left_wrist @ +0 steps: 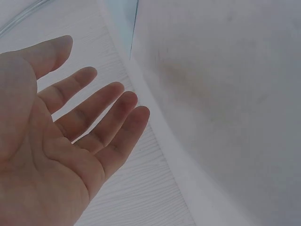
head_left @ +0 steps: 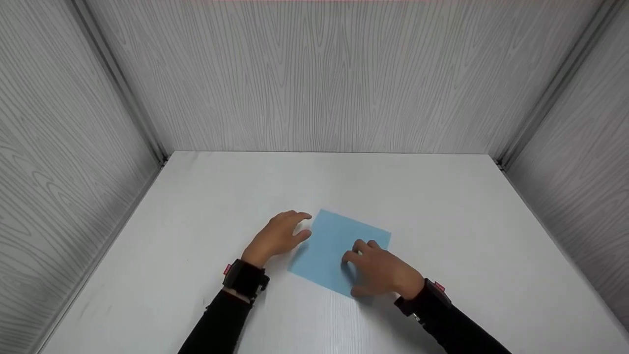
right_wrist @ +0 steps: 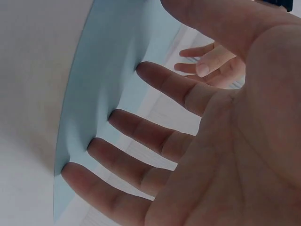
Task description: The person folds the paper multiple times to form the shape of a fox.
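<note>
A square sheet of light blue paper [head_left: 327, 246] lies flat and turned at an angle on the white table. My right hand [head_left: 381, 270] is over its right side, palm down. In the right wrist view the spread fingertips of the right hand [right_wrist: 202, 141] touch the blue paper [right_wrist: 89, 84], each casting a soft shadow on it. My left hand [head_left: 280, 233] is beside the paper's left edge, thumb and fingers apart. The left wrist view shows the left hand [left_wrist: 70, 122] with relaxed fingers and nothing in them; a corner of the blue paper [left_wrist: 123, 23] appears above.
The white tabletop [head_left: 442, 196] spreads around the paper. A grey wood-grain panel [head_left: 314, 78] stands at the back, with side panels at the left [head_left: 64, 147] and right [head_left: 580, 147]. Dark wrist bands [head_left: 244, 279] and black sleeves cover both forearms.
</note>
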The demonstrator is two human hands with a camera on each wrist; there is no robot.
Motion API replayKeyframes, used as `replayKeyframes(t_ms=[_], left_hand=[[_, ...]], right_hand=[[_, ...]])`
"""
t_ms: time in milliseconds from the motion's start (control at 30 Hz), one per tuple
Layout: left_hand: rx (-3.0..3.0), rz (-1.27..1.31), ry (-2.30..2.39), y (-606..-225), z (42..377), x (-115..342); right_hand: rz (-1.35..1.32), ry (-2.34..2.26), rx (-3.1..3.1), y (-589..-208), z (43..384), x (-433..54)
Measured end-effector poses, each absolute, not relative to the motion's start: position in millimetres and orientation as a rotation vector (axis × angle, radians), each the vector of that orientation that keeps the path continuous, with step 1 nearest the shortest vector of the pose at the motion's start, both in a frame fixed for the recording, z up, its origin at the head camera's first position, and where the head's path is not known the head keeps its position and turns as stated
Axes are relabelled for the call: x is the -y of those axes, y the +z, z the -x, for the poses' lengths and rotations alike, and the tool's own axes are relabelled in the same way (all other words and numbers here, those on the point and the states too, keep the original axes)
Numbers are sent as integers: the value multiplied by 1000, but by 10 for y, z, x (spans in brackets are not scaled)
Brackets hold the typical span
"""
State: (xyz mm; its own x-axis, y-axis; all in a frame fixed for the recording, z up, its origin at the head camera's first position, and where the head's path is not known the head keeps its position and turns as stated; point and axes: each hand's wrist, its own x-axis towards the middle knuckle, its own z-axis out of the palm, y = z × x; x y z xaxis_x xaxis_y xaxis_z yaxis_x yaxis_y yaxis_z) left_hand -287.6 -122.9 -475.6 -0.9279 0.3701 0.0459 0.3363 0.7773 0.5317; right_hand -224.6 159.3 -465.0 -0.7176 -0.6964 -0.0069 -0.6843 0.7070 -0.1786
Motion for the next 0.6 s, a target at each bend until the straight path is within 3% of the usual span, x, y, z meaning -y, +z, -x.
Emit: replayKeyframes(t_ms=[600], left_hand=[[-2865, -558, 720, -4771, 2805, 1125]], right_hand=[[1160, -146, -2796, -4654, 2140, -1460]])
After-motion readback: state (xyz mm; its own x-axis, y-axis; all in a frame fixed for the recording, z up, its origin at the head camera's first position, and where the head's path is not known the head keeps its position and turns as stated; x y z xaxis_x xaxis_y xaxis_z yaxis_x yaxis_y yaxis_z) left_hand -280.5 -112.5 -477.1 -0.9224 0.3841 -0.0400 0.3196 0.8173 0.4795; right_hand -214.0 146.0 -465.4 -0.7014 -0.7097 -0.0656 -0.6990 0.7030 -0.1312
